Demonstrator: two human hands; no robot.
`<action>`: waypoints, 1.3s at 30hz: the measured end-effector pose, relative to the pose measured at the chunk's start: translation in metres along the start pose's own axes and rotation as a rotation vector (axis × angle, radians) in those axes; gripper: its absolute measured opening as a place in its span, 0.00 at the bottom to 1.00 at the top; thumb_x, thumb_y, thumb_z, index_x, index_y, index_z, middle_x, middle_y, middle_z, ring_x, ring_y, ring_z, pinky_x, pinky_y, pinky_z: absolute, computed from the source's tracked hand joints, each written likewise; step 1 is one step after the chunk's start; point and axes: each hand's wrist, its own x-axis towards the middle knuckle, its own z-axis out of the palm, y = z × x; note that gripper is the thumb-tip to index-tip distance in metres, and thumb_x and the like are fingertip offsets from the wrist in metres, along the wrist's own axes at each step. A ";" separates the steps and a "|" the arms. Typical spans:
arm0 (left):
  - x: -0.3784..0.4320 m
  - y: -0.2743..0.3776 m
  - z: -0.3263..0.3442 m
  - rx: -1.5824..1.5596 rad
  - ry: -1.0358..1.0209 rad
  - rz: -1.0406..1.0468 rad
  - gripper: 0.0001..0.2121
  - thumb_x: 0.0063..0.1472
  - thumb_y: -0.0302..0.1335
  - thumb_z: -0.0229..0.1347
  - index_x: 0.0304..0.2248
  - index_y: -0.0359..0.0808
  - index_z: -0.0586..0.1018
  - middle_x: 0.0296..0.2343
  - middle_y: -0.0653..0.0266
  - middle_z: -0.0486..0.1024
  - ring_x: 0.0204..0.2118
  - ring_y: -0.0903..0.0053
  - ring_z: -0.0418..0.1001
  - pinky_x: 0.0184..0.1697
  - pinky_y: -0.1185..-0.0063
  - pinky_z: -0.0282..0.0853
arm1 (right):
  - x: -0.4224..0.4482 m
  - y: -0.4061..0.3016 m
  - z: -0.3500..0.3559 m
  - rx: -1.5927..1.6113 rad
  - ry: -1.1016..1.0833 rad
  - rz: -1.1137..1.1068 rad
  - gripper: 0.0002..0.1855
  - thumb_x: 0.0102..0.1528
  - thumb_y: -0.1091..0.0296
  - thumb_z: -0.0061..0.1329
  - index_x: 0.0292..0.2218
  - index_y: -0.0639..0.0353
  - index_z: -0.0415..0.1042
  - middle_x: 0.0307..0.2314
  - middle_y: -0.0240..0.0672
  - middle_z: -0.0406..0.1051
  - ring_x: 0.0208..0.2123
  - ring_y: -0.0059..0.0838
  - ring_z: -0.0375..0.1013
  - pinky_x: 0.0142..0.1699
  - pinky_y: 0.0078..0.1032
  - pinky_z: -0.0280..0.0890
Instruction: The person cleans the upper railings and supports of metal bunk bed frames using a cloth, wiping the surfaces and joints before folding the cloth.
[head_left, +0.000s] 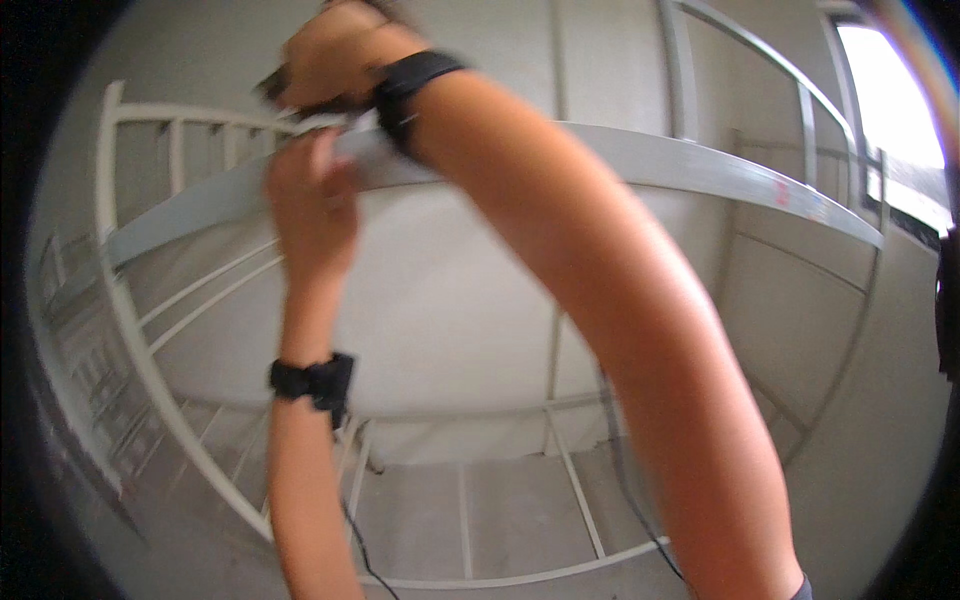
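My left hand (311, 184) is raised to the side rail (637, 156) of a metal bunk bed's upper bunk. Its fingers overlap the rail, and blur hides whether they grip it. Above it, my right hand (337, 56) reaches across to the left, over the rail's top edge. Something dark (271, 84) shows at the right hand's left side; it is too blurred to name, and I cannot tell whether that hand holds it. A small whitish patch shows between the two hands. A black band circles each wrist.
The white bed-end frame (109, 172) rises at the left, and a metal guard rail (806, 135) stands on the upper bunk at the right. Below are the lower bunk's bare metal bars (510, 581). Black cables (626, 487) hang near both arms. A bright window (892, 105) is at far right.
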 end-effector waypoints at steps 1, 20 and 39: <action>-0.002 -0.003 0.001 -0.042 -0.059 -0.033 0.17 0.61 0.37 0.35 0.40 0.35 0.69 0.36 0.57 0.67 0.42 0.63 0.64 0.48 0.66 0.52 | 0.012 0.002 0.012 -0.152 0.020 -0.071 0.21 0.45 0.48 0.41 0.30 0.54 0.76 0.27 0.38 0.74 0.33 0.35 0.73 0.41 0.30 0.64; -0.016 0.022 0.007 -0.016 -0.097 0.020 0.20 0.62 0.41 0.35 0.51 0.44 0.60 0.49 0.64 0.60 0.54 0.70 0.55 0.54 0.65 0.44 | 0.025 0.052 0.006 -0.364 0.232 0.112 0.21 0.47 0.45 0.42 0.38 0.44 0.74 0.40 0.26 0.70 0.49 0.27 0.61 0.52 0.26 0.47; 0.043 -0.023 -0.041 -0.826 -0.120 -0.410 0.27 0.62 0.42 0.27 0.47 0.29 0.66 0.43 0.58 0.67 0.47 0.72 0.63 0.53 0.77 0.51 | -0.042 -0.040 0.027 0.239 0.038 -0.031 0.14 0.45 0.60 0.40 0.29 0.58 0.74 0.27 0.45 0.72 0.29 0.40 0.72 0.36 0.31 0.64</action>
